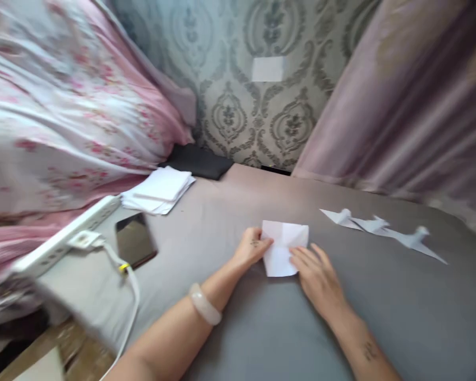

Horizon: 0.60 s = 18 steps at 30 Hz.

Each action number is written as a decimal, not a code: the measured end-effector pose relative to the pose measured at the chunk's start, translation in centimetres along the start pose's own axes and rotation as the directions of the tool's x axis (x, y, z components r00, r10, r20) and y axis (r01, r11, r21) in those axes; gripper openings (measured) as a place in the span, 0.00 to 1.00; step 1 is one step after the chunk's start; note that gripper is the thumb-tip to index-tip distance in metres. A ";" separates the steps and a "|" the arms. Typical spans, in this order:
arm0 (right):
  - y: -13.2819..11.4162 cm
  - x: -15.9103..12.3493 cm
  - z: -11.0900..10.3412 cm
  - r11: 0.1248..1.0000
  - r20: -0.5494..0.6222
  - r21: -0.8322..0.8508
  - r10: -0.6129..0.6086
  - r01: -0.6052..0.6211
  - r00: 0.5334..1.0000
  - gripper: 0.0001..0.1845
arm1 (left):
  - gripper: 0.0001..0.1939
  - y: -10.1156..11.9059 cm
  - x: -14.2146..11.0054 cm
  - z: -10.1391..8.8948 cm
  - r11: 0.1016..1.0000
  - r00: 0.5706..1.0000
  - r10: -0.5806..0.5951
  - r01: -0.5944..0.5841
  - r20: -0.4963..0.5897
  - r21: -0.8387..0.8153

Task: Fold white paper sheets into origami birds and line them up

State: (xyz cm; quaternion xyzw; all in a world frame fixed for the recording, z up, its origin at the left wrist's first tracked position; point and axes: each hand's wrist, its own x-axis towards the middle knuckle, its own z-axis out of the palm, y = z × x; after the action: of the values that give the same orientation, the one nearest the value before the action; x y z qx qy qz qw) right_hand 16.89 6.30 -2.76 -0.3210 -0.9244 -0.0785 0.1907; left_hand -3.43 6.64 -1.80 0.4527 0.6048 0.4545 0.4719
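Observation:
A small square sheet of white paper [281, 259] with crossing crease lines is in front of me, just over the grey surface. My left hand [253, 246] pinches its left edge, thumb on top and fingers curled behind. My right hand [316, 272] lies against the right edge, fingers stretched out and slightly blurred, with the fingertips resting on the paper. To the right lie several folded white paper shapes [376, 225] with pointed ends, set in a slanting row.
A stack of white paper [162, 188] sits at the back left, by a dark flat item [200, 160]. Nearer are a phone [135, 239], a white power strip [69, 233] and its charging cable [134, 288]. Curtains hang at the right; floral cloth drapes at the left.

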 end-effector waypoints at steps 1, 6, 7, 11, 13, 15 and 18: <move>0.2 0.0 0.3 0.999 -0.025 -0.036 0.017 -0.018 1.000 0.18 | 0.06 -0.2 0.2 0.1 1.000 0.999 -0.011 0.013 -0.046 0.025; -1.2 0.9 1.3 0.996 -0.076 -0.083 -0.045 0.038 0.996 0.24 | 0.06 -0.8 0.8 0.8 0.989 0.981 -0.059 0.083 -0.186 0.125; -1.6 1.0 1.3 0.995 -0.074 -0.078 -0.069 0.063 0.995 0.24 | 0.07 -0.8 0.6 1.0 0.986 0.980 -0.062 0.089 -0.189 0.138; -2.0 0.8 1.2 0.987 -0.033 -0.074 -0.146 0.144 0.989 0.24 | 0.18 -0.8 0.0 0.8 0.983 0.983 -0.093 0.116 -0.156 0.145; -1.3 0.3 1.2 0.982 0.019 -0.076 -0.172 0.173 0.985 0.24 | 0.19 -0.8 0.0 0.2 0.982 0.987 -0.119 0.133 -0.108 0.134; -0.4 -0.3 1.2 0.976 0.044 -0.089 -0.196 0.199 0.980 0.25 | 0.15 -0.8 0.0 -0.6 0.981 0.989 -0.138 0.143 -0.046 0.130; 0.9 -1.0 1.1 0.974 0.070 -0.117 -0.188 0.196 0.980 0.25 | 0.09 -0.5 -0.4 -1.7 0.978 0.987 -0.155 0.146 0.046 0.151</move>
State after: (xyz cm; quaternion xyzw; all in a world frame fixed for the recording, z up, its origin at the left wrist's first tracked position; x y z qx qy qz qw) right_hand 17.89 6.73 -4.14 -0.2434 -0.9496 -0.1440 0.1351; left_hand -5.11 5.96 -1.99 0.4520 0.6554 0.3583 0.4876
